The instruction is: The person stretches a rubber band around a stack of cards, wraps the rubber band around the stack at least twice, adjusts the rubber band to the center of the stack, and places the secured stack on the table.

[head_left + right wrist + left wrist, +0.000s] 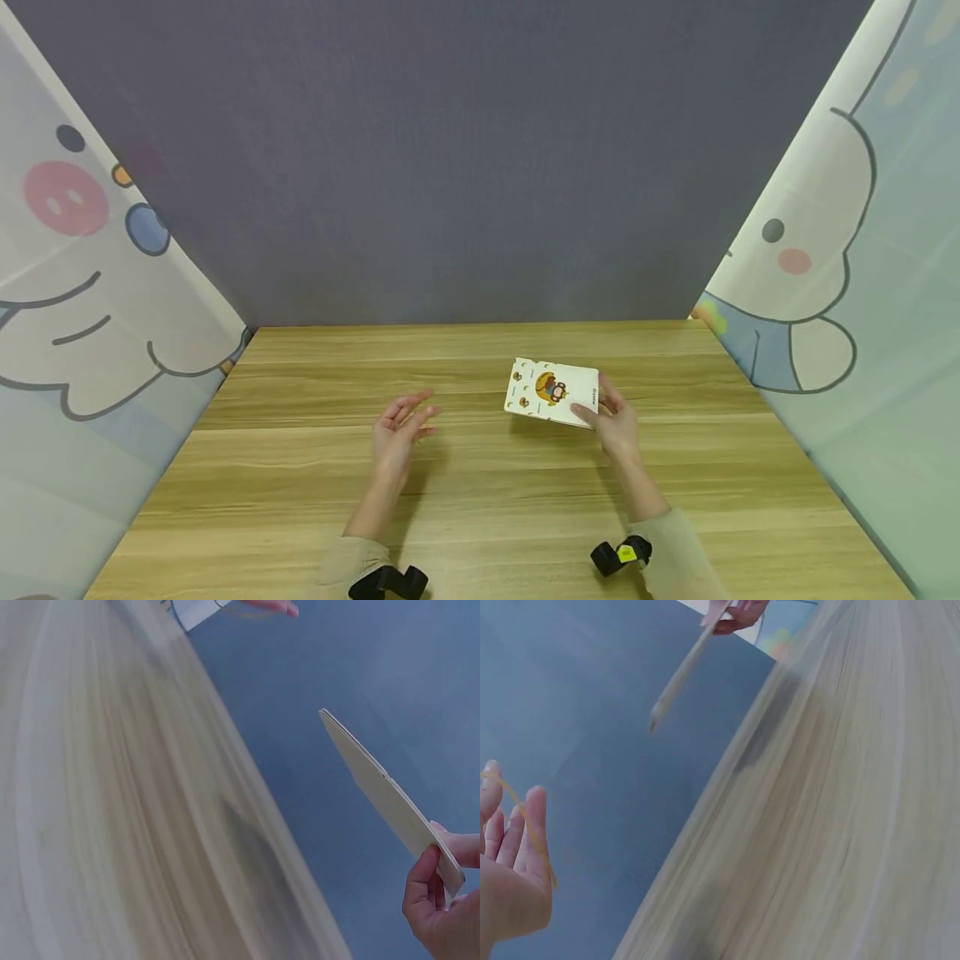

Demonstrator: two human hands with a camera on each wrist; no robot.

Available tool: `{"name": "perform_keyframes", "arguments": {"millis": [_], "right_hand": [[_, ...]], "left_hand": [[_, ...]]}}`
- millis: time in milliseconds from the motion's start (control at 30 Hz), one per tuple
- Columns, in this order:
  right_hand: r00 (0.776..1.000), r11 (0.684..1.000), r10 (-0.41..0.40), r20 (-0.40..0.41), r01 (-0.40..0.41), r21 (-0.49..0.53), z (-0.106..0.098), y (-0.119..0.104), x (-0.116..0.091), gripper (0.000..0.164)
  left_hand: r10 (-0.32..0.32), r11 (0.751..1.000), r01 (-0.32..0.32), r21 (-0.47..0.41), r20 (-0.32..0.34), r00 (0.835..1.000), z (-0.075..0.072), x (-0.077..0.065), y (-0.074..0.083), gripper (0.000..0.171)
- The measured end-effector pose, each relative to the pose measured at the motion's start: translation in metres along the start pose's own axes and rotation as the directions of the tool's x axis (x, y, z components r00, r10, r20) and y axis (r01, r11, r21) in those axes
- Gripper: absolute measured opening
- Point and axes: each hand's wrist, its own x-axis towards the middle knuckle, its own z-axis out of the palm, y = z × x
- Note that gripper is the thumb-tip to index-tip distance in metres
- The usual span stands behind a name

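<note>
My right hand holds a small white notebook by its right edge, thumb on the cover and fingers behind. A cartoon monkey with a banana decorates the cover. The right wrist view shows the notebook edge-on, thin and closed, raised above the table. To its left, my left hand hovers over the table with fingers loosely extended and thumb apart. A thin yellow rubber band loops across the fingers of the left hand in the left wrist view.
The wood-grain table spreads beneath both hands. A dark grey panel rises along its back edge. Cartoon-printed sheets, one on the left and one on the right, flank the table. Each wrist wears a black camera strap.
</note>
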Motion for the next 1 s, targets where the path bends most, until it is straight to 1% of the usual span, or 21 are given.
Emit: {"name": "perform_keyframes", "arguments": {"millis": [33, 67, 100, 167, 200, 233, 267, 300, 333, 367, 433, 500, 533, 600, 633, 667, 767, 800, 900, 1000], "right_hand": [[1.000, 1.000, -0.005, 0.007, 0.005, 0.015, 0.001, 0.001, 0.000, 0.087], [1.000, 0.999, -0.007, 0.012, 0.006, 0.037, 0.002, 0.001, 0.000, 0.086], [1.000, 0.998, -0.013, 0.020, 0.011, 0.056, 0.003, 0.002, 0.000, 0.085], [0.999, 0.996, -0.022, 0.039, 0.018, 0.091, 0.005, 0.003, 0.000, 0.084], [0.999, 0.994, -0.023, 0.046, 0.018, 0.107, 0.007, 0.004, 0.000, 0.084], [0.998, 0.992, -0.026, 0.054, 0.020, 0.122, 0.008, 0.004, -0.001, 0.083], [0.998, 0.990, -0.031, 0.063, 0.022, 0.142, 0.009, 0.004, -0.001, 0.083], [0.997, 0.988, -0.034, 0.066, 0.023, 0.153, 0.010, 0.004, -0.002, 0.083], [0.997, 0.986, -0.033, 0.070, 0.021, 0.166, 0.011, 0.004, -0.001, 0.083], [0.997, 0.985, -0.033, 0.075, 0.019, 0.174, 0.012, 0.005, -0.001, 0.083], [0.996, 0.981, -0.037, 0.083, 0.020, 0.195, 0.014, 0.008, 0.000, 0.084], [0.996, 0.977, -0.042, 0.083, 0.023, 0.214, 0.018, 0.011, 0.000, 0.083], [0.995, 0.975, -0.050, 0.086, 0.030, 0.221, 0.020, 0.012, 0.000, 0.083], [0.991, 0.972, -0.079, 0.104, 0.054, 0.228, 0.024, 0.010, -0.004, 0.081], [0.990, 0.971, -0.087, 0.115, 0.058, 0.231, 0.027, 0.005, -0.009, 0.081], [0.986, 0.967, -0.099, 0.133, 0.064, 0.246, 0.029, 0.000, -0.014, 0.080], [0.984, 0.969, -0.089, 0.156, 0.049, 0.243, 0.043, -0.035, -0.037, 0.080], [0.984, 0.968, -0.078, 0.159, 0.037, 0.247, 0.047, -0.047, -0.045, 0.080], [0.991, 0.972, -0.007, 0.136, -0.025, 0.233, 0.060, -0.081, -0.065, 0.080], [0.990, 0.965, 0.049, 0.135, -0.082, 0.249, 0.065, -0.093, -0.072, 0.078]], "left_hand": [[-0.004, 1.000, 0.004, 0.017, -0.006, 1.000, 0.001, 0.000, -0.002, 0.023], [-0.016, 0.998, 0.017, 0.060, -0.019, 1.000, 0.000, 0.000, -0.007, 0.022], [-0.014, 0.997, 0.015, 0.070, -0.012, 1.000, 0.004, -0.002, -0.004, 0.020], [-0.013, 0.985, 0.018, 0.172, -0.030, 0.999, 0.002, -0.001, -0.014, 0.022], [-0.004, 0.979, 0.012, 0.203, -0.037, 0.999, 0.004, -0.001, -0.015, 0.022], [-0.019, 0.969, 0.033, 0.245, -0.057, 0.998, 0.013, -0.003, -0.006, 0.022], [-0.023, 0.964, 0.039, 0.262, -0.067, 0.998, 0.021, -0.005, 0.003, 0.023], [-0.002, 0.968, 0.014, 0.249, -0.046, 0.999, 0.022, -0.006, 0.001, 0.024], [-0.018, 0.962, 0.037, 0.272, -0.071, 0.997, 0.028, -0.006, 0.006, 0.027], [-0.033, 0.960, 0.054, 0.275, -0.083, 0.996, 0.037, -0.008, 0.016, 0.028], [-0.078, 0.962, 0.105, 0.250, -0.115, 0.990, 0.055, -0.012, 0.038, 0.033], [-0.091, 0.970, 0.113, 0.213, -0.113, 0.989, 0.059, -0.012, 0.039, 0.038], [-0.127, 0.964, 0.155, 0.216, -0.139, 0.982, 0.069, -0.014, 0.051, 0.041], [-0.144, 0.971, 0.166, 0.174, -0.132, 0.981, 0.073, -0.015, 0.052, 0.043], [-0.149, 0.974, 0.167, 0.152, -0.120, 0.982, 0.074, -0.015, 0.052, 0.043], [-0.153, 0.977, 0.167, 0.130, -0.112, 0.982, 0.076, -0.016, 0.052, 0.043], [-0.154, 0.987, 0.156, 0.024, -0.082, 0.985, 0.081, -0.018, 0.050, 0.043], [-0.153, 0.988, 0.152, -0.014, -0.074, 0.985, 0.082, -0.018, 0.050, 0.044], [-0.145, 0.984, 0.138, -0.116, -0.056, 0.988, 0.087, -0.019, 0.047, 0.047], [-0.135, 0.975, 0.125, -0.186, -0.043, 0.990, 0.091, -0.020, 0.046, 0.048]]}}
